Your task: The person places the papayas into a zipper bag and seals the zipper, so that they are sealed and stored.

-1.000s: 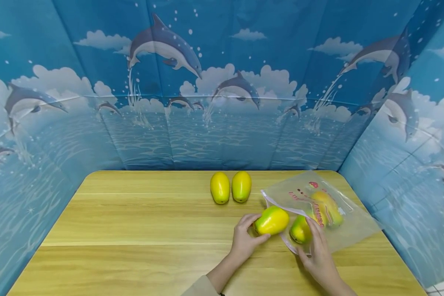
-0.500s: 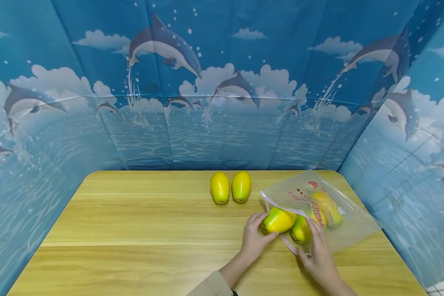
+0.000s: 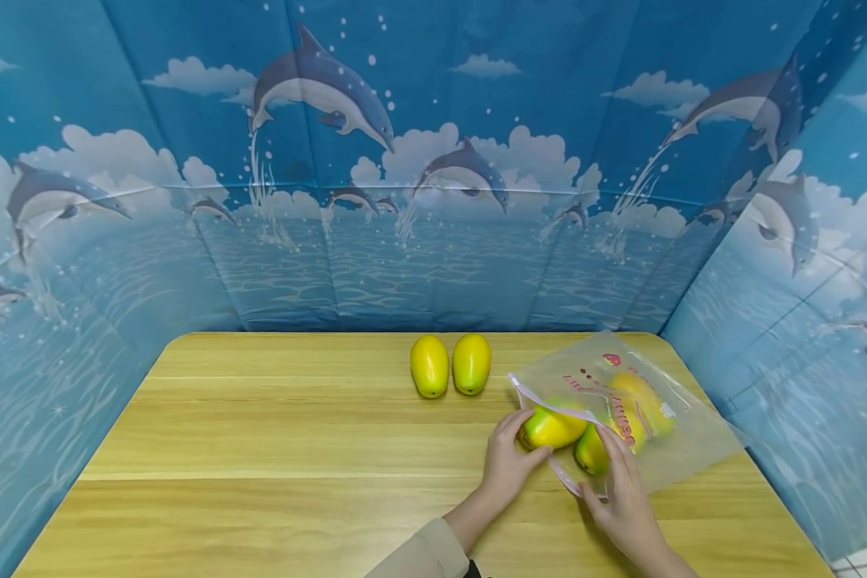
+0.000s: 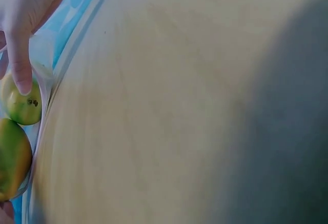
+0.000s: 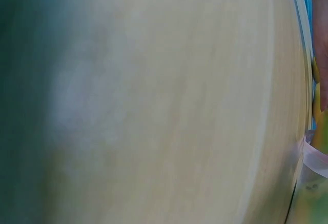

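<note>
My left hand (image 3: 509, 457) grips a yellow-green mango (image 3: 552, 428), its far end under the upper edge of a clear zip bag (image 3: 694, 449) with a pink-edged mouth. My right hand (image 3: 624, 502) holds the bag's mouth apart, index finger at the upper edge and thumb by the lower one. Just inside the opening lies a second mango (image 3: 591, 451), partly covered by the right hand. Deeper in the bag, more yellow fruit (image 3: 639, 397) shows through the printed plastic. In the left wrist view, the gripped mango (image 4: 11, 160) sits beside the bagged one (image 4: 23, 103).
Two more mangoes, one on the left (image 3: 429, 367) and one on the right (image 3: 472, 364), stand side by side near the table's back edge. The wooden table (image 3: 260, 449) is backed by a blue dolphin-print curtain (image 3: 433, 241).
My left hand has moved right, carrying its mango from outside the bag's mouth to partly inside. The front bagged mango has shifted slightly right. My right hand has stayed put.
</note>
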`<state>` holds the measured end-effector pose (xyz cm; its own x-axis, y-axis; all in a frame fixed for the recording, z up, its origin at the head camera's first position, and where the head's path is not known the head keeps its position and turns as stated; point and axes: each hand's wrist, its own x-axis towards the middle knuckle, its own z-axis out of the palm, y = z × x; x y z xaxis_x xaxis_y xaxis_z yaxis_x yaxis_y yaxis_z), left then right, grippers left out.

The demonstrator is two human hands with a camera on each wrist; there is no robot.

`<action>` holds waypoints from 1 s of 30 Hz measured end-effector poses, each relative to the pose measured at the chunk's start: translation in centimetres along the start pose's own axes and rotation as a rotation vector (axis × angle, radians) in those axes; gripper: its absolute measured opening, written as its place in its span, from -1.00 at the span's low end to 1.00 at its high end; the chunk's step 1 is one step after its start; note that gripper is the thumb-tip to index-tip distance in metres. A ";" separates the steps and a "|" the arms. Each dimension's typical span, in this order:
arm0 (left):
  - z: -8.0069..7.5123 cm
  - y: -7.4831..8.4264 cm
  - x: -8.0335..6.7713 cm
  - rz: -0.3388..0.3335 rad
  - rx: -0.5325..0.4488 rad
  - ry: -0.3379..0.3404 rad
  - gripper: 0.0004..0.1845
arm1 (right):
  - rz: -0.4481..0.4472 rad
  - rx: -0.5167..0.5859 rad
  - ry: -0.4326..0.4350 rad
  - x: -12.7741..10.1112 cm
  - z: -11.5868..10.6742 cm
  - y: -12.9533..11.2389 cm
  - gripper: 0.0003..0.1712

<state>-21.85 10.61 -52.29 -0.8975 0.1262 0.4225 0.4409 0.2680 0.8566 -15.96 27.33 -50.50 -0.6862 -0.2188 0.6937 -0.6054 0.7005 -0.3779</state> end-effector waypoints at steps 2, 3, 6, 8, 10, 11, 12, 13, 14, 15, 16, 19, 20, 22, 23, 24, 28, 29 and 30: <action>0.1 -0.1 0.1 -0.008 -0.005 -0.016 -0.46 | 0.015 -0.004 -0.009 -0.1 0.0 0.0 -0.17; 0.2 -0.1 0.2 -0.010 -0.011 -0.026 -0.46 | 0.020 -0.007 -0.013 -0.1 0.0 0.1 -0.15; 0.3 -0.3 0.4 0.002 -0.030 -0.055 -0.47 | 0.005 0.007 -0.007 0.0 0.0 0.1 -0.18; 0.4 -0.4 0.5 0.006 -0.040 -0.069 -0.47 | -0.014 0.017 0.000 0.0 0.0 0.2 -0.11; 0.5 -0.4 0.6 0.000 -0.050 -0.077 -0.48 | -0.031 0.027 0.007 0.0 0.0 0.3 -0.06; 0.6 -0.4 0.6 -0.006 -0.050 -0.078 -0.48 | -0.035 0.029 0.008 0.0 0.0 0.3 -0.04; 0.7 -0.4 0.6 -0.014 -0.051 -0.077 -0.48 | -0.039 0.028 0.010 0.0 0.0 0.4 -0.04; 0.8 -0.4 0.6 -0.022 -0.051 -0.075 -0.48 | -0.041 0.030 0.011 0.0 0.1 0.4 -0.05; 0.9 -0.4 0.7 -0.028 -0.049 -0.071 -0.48 | -0.043 0.030 0.012 0.0 0.1 0.4 -0.04; 0.9 -0.3 0.7 -0.033 -0.049 -0.066 -0.48 | -0.045 0.028 0.011 0.0 0.1 0.5 -0.04; 1.0 -0.3 0.7 -0.033 -0.041 -0.059 -0.48 | -0.046 0.025 0.010 -0.1 0.1 0.5 -0.03; 1.3 -0.1 0.7 -0.040 -0.063 -0.040 -0.48 | -0.046 0.028 0.008 -0.1 0.1 0.5 0.01; 1.4 -0.1 0.8 -0.042 -0.074 -0.033 -0.49 | -0.045 0.026 0.008 -0.1 0.1 0.5 0.03; 1.6 -0.1 0.8 -0.052 -0.099 -0.018 -0.49 | -0.043 0.023 0.011 -0.1 0.1 0.4 0.05; 1.6 -0.1 0.9 -0.058 -0.111 -0.011 -0.49 | -0.042 0.025 0.011 0.0 0.1 0.4 0.05; 1.7 -0.1 0.9 -0.061 -0.117 -0.004 -0.50 | -0.039 0.024 0.010 0.0 0.1 0.3 0.04; 2.2 -0.1 1.0 -0.067 -0.131 0.019 -0.51 | -0.013 0.003 -0.003 0.0 0.2 0.2 -0.14; 2.3 -0.1 1.1 -0.072 -0.138 0.023 -0.51 | -0.008 0.001 -0.006 0.0 0.2 0.2 -0.15; 2.4 0.0 1.1 -0.082 -0.146 0.027 -0.51 | -0.003 -0.001 -0.008 -0.1 0.2 0.2 -0.12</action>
<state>-22.87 13.02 -52.56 -0.9308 0.0831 0.3559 0.3643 0.1347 0.9215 -16.15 27.37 -50.74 -0.6879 -0.2263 0.6897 -0.6068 0.7007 -0.3753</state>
